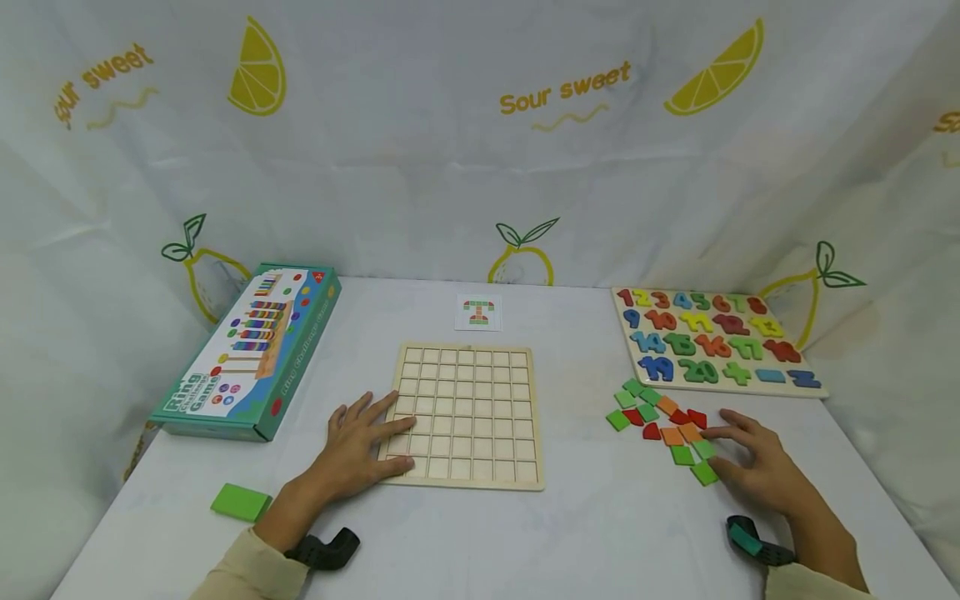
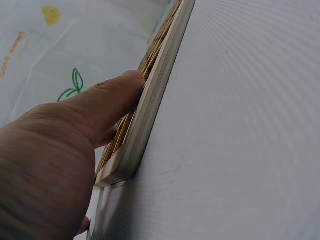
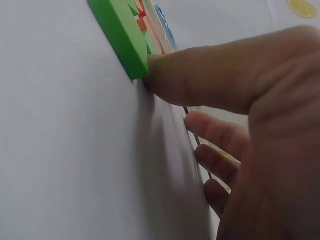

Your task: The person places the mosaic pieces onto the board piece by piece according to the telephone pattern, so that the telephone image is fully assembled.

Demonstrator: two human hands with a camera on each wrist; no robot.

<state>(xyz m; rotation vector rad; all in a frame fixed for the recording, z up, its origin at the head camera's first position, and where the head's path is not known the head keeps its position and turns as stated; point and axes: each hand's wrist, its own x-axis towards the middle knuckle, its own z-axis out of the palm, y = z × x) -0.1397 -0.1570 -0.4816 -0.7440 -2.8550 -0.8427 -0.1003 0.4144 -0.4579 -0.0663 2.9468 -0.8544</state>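
The wooden grid board (image 1: 475,422) lies flat in the middle of the table, its square cells bare. My left hand (image 1: 351,454) rests on its left side with fingers spread, and in the left wrist view the thumb (image 2: 112,97) lies over the board's rim (image 2: 150,107). To the right is a loose group of small tiles: green squares (image 1: 618,420), orange squares (image 1: 671,436) and red pieces with a rounded side (image 1: 652,432). My right hand (image 1: 765,471) is at their right edge, fingers loosely bent. Its thumb tip meets the corner of a green square tile (image 3: 120,37).
A pattern card (image 1: 478,312) with a coloured T-like figure lies behind the board. At the back right sits a wooden number puzzle (image 1: 708,337); at the left, a ring game box (image 1: 247,354). A green rectangular block (image 1: 240,502) lies near the left forearm.
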